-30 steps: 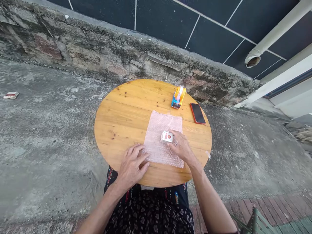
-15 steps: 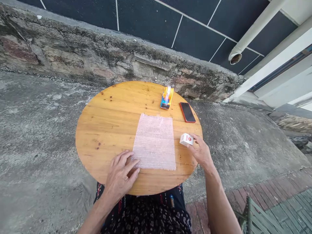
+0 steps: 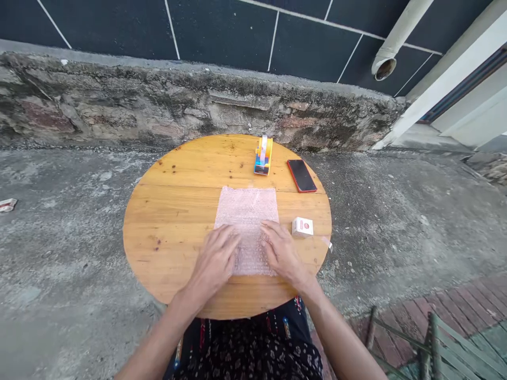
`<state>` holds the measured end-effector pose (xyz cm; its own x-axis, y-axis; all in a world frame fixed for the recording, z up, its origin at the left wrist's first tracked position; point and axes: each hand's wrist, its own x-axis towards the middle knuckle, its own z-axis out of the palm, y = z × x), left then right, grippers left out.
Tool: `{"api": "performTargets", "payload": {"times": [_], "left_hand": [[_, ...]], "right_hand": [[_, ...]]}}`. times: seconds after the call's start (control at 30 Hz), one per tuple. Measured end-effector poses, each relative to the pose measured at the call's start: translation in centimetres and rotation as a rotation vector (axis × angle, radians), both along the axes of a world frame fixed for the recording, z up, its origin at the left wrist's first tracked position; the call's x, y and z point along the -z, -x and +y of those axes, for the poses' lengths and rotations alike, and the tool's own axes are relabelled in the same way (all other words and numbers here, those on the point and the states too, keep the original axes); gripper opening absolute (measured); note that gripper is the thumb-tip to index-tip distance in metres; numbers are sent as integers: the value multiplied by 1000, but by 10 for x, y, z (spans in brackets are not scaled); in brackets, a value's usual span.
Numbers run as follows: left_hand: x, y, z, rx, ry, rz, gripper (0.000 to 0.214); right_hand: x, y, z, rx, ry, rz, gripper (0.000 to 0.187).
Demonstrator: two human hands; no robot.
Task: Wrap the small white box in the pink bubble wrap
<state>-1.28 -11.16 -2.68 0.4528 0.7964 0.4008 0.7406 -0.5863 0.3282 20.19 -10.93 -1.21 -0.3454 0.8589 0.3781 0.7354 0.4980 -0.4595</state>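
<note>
A pinkish sheet of bubble wrap (image 3: 249, 211) lies flat on the round wooden table (image 3: 170, 211). My left hand (image 3: 217, 253) rests on its left side with the fingers stretched forward. On the right side of the sheet lies my right hand (image 3: 279, 250), fingers extended and holding nothing. Just right of that hand stands a small white box (image 3: 302, 226) with red print on top. The undersides of both hands are hidden.
Toward the table's far edge stands a yellow and blue tape dispenser (image 3: 263, 155), with a red-edged phone (image 3: 301, 176) to its right. A bit of clear tape (image 3: 327, 243) hangs at the right edge. Beyond is a stone wall base (image 3: 178, 108); a chair (image 3: 431, 338) stands lower right.
My right hand has let go of the small white box and moved left onto the bubble wrap. My left hand has shifted slightly right and forward. The camera view has turned a little.
</note>
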Motion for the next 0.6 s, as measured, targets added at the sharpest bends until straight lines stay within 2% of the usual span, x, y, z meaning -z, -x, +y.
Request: {"api": "performTargets", "payload": {"times": [0.13, 0.23, 0.37, 0.47, 0.6], "left_hand": [[4, -21, 32, 45, 63, 117, 45], [13, -19, 38, 1, 74, 157, 47], [16, -13, 32, -41, 86, 186, 47], [13, -13, 30, -35, 88, 187, 48], [17, -10, 36, -34, 35, 179, 50]], "right_hand": [[14, 16, 27, -53, 53, -123, 50], [21, 7, 37, -52, 84, -222, 49], [28, -7, 34, 126, 98, -255, 48], [25, -1, 24, 181, 113, -245, 47], [3, 4, 8, 35, 97, -190, 43]]}}
